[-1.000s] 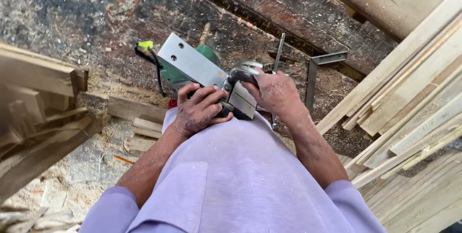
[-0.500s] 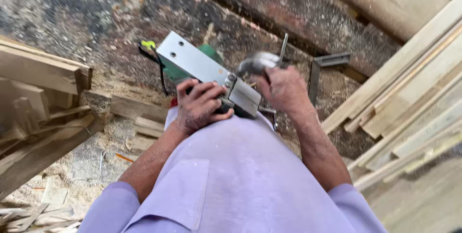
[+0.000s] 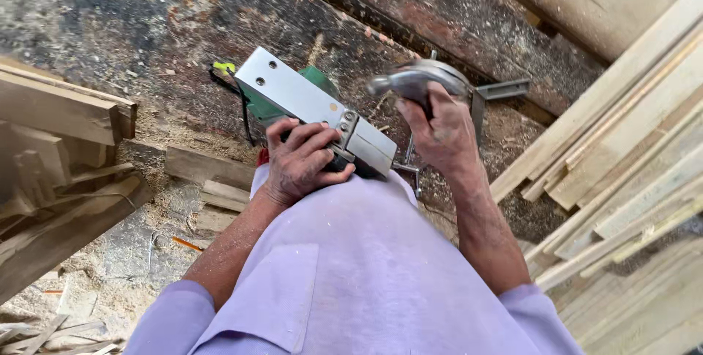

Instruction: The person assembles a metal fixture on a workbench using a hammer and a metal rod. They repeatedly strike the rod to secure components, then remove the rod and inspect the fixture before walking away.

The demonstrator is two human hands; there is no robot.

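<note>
Planer sits flipped over against the person's lap, its flat metal sole facing up and the green body underneath. Left hand is wrapped around the near end of it, fingers curled tight over the edge. Right hand is closed around a hammer, its metal head raised just beside the planer's near end (not touching it as far as I can see). Sawdust covers the floor, with wooden planks stacked to the right and offcuts on the left.

Planer left of hammer
</note>
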